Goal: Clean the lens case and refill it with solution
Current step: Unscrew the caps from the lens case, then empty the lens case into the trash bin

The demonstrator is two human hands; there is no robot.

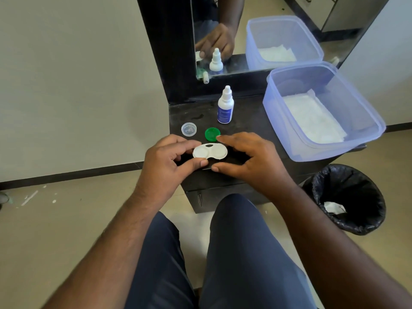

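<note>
Hands meet mid-frame: left hand (166, 159) pinches the white lens case (209, 152), right hand (247, 159) open beside it. A nudge could knock the green cap (211, 134) or solution bottle (225, 105) off the narrow black counter (249, 121). Mirror above, bin (347, 197) lower right.

The black counter (249, 121) carries a solution bottle (225, 106) at frame centre. A clear cap (188, 129) and green cap (211, 134) lie below it. A lidless plastic tub (361, 139) sits right.
</note>
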